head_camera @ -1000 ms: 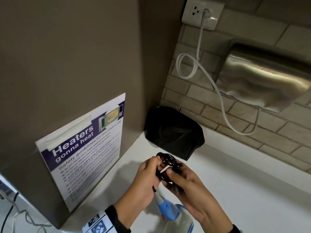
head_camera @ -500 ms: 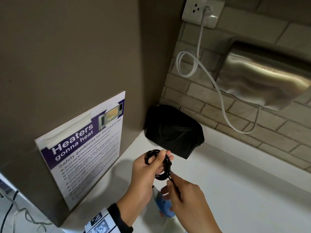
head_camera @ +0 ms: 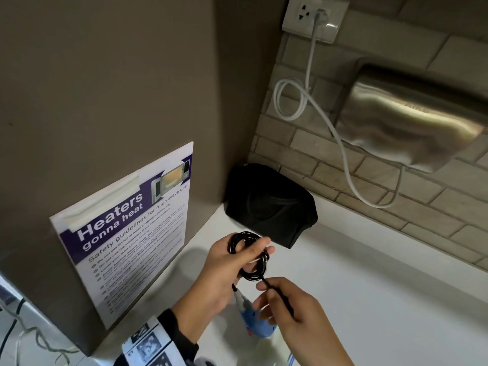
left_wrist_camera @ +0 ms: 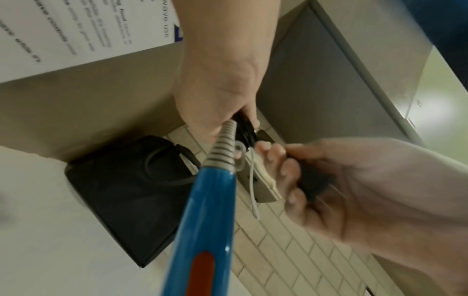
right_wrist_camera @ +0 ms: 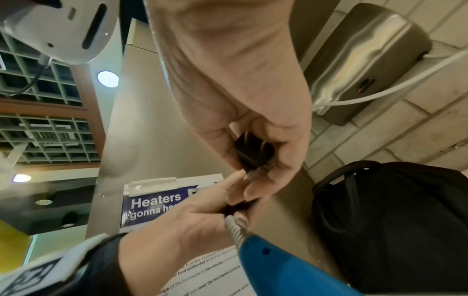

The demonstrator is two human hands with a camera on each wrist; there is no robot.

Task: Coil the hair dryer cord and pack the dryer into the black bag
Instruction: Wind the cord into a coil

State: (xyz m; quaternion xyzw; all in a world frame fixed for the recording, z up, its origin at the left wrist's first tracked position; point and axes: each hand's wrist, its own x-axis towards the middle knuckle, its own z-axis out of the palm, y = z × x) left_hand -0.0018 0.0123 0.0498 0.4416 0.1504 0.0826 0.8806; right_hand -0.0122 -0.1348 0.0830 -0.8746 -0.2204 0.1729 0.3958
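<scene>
The hair dryer [head_camera: 257,322] hangs blue-handled below your hands, above the white surface [head_camera: 369,299], its ribbed grey strain relief pointing up into your left palm. Your left hand [head_camera: 224,270] has its fingers curled round the coiled black cord [head_camera: 250,256], the loops bunched against your thumb and forefinger. Your right hand [head_camera: 298,310] holds the free end: in the right wrist view its fingers close round the black plug [right_wrist_camera: 253,153], and a short straight run of cord leads from there up to the coil.

The black bag [head_camera: 269,204] sits on the surface in the corner, just beyond your hands and apart from them, its carry strap lying over its side. You cannot tell from these views whether it is open.

To your left stands a brown panel with a microwave safety poster [head_camera: 132,228] taped to it, headed "Heaters gonna heat". Ahead is a pale brick-tiled wall carrying a steel hand dryer [head_camera: 412,122]; its white cable [head_camera: 340,151] loops once and runs up to a wall socket [head_camera: 314,17]. The right wrist view shows a gridded ceiling with round lights.
</scene>
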